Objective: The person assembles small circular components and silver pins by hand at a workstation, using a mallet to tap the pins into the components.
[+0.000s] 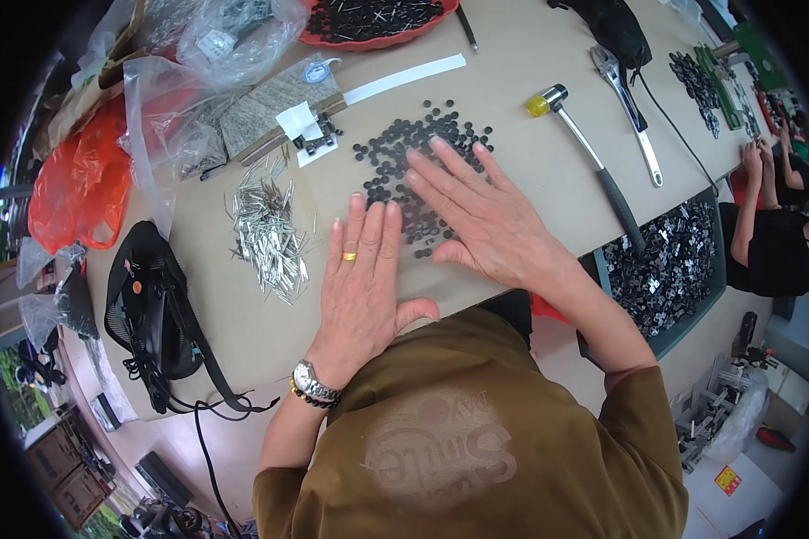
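Workroom with a beige tabletop (530, 171), a person in a brown shirt at its near edge. Landmark: black discs (404, 135), many, loosely scattered on the tabletop before the person. Each round, as wide one way as another; the scatter's long axis runs from the near side toward the far side.

Right hand (499, 225): flat over the right part of the discs, fingers pointing far and left; grip spread, thumb apart from fingers. Left hand (364, 278): at the near-left border of the discs, fingers straight toward the far side; grip flat, thumb held out to the right.

Left of the discs: silver pins (274, 238), one heap, most lying lengthwise near-to-far; farther left, a black pouch (157, 305). Right: hammer (584, 139) with yellow face, then wrench (629, 108); nearer, a bin (695, 322) of small metal pieces. Beyond: red tray (377, 43), cut off above.

Hidden: discs beneath the right fingers; both palms. Whether the left fingertips touch any disc cannot be told.
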Demonstrator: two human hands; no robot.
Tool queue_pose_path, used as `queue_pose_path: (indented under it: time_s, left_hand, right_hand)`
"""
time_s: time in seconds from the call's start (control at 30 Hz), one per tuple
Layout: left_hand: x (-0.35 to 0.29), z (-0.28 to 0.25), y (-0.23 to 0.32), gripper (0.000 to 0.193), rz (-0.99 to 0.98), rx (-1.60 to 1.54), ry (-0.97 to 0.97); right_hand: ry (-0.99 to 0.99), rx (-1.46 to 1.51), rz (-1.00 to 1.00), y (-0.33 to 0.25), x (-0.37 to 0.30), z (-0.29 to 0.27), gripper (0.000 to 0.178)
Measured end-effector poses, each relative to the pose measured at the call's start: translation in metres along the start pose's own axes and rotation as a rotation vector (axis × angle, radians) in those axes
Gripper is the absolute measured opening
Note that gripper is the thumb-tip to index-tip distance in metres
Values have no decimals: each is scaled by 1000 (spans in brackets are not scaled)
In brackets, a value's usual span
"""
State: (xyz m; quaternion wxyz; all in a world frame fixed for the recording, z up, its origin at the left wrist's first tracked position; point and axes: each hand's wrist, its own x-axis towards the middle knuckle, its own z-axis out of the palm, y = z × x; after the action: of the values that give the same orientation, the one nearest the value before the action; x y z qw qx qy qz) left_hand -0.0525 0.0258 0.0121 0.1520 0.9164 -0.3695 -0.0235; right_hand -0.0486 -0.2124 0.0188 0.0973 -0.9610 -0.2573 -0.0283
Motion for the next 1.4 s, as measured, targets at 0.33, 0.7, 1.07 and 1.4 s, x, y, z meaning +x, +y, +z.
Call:
queue_pose_path:
  time_s: [0.33, 0.7, 1.07, 1.4]
  left_hand:
    - [-47, -3, -2, 104, -105, -42, 104]
    - [-78, 12, -14, 82, -206, -63, 298]
    - [-77, 14, -15, 76, -196, -75, 411]
    - [-78, 16, -15, 72, -210, -124, 456]
  right_hand:
    - [-50, -47, 4, -3, -10, 1, 93]
    - [-54, -22, -5, -13, 0, 3, 94]
    - [-70, 37, 43, -12, 7, 6, 94]
    - [-83, 18, -87, -41, -18, 5, 93]
